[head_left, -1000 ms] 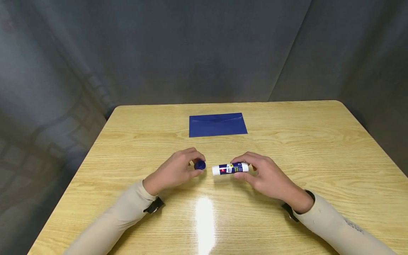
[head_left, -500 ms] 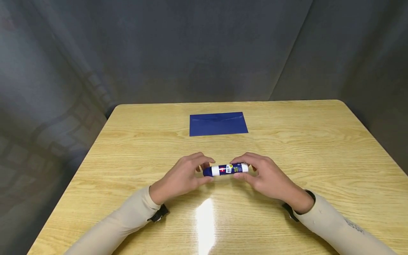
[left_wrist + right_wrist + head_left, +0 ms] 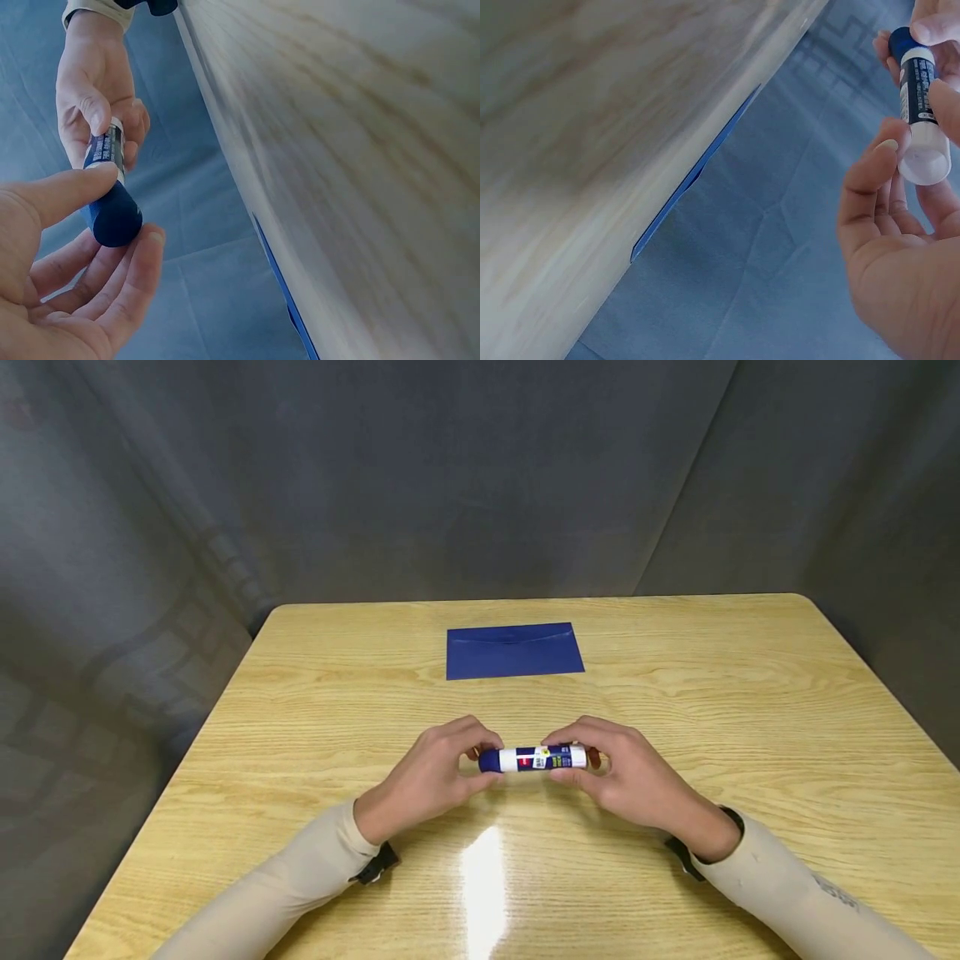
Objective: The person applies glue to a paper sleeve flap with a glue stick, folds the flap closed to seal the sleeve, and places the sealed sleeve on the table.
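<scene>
A glue stick (image 3: 532,759) with a white and dark-blue labelled barrel lies level between both hands, held above the table. Its blue cap (image 3: 490,761) sits on the left end, against the barrel. My left hand (image 3: 435,770) pinches the cap between thumb and fingers; in the left wrist view the cap's rounded end (image 3: 118,223) points toward the camera. The right hand (image 3: 626,772) grips the barrel near its white base (image 3: 925,159), thumb on the near side and fingers on the far side. A dark-blue envelope (image 3: 514,653) lies flat farther back.
The wood-grain table (image 3: 712,685) spreads around the hands, with a bright reflection in front of them. Grey curtain cloth (image 3: 465,477) hangs behind the table and at both sides. Black straps (image 3: 377,863) circle the wrists at the sleeve cuffs.
The left hand has moved right with the cap, which was apart from the glue stick a second ago and now sits on its end. The right hand has stayed almost still.
</scene>
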A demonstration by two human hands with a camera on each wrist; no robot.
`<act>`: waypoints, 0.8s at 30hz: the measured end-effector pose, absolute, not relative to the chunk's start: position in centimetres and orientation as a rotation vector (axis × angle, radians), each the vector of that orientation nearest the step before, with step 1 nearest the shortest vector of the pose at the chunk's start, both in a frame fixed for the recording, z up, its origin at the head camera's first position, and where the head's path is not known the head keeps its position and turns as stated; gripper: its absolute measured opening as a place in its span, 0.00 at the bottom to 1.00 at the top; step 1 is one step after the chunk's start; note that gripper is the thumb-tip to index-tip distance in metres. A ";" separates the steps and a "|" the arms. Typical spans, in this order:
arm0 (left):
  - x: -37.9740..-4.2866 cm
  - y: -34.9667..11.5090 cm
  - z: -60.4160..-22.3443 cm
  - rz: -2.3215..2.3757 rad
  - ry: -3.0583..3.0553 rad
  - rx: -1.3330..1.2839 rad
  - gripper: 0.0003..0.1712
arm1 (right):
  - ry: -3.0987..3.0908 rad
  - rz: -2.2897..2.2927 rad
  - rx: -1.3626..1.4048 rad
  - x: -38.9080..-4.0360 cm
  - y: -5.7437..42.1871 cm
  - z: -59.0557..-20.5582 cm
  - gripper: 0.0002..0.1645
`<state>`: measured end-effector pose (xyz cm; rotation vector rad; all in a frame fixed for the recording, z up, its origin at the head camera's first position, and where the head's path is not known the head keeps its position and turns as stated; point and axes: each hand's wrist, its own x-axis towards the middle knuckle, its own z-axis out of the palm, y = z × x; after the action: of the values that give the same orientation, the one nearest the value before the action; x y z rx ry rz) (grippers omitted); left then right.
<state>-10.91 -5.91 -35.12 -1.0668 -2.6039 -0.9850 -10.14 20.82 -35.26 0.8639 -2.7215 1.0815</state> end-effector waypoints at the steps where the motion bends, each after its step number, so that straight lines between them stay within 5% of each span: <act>1: -10.9 -5.9 -35.1 -0.989 -2.600 -1.069 0.16 | -2.719 1.083 0.866 -10.1 20.8 -35.3 0.20; 24: -10.2 -5.5 -35.2 -0.888 -2.291 -1.244 0.15 | -2.660 1.117 1.018 -9.9 20.6 -35.5 0.17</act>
<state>-10.16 -5.45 -35.15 -1.2443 -2.2914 -0.8880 -9.85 20.63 -35.48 1.0182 -2.6600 1.1172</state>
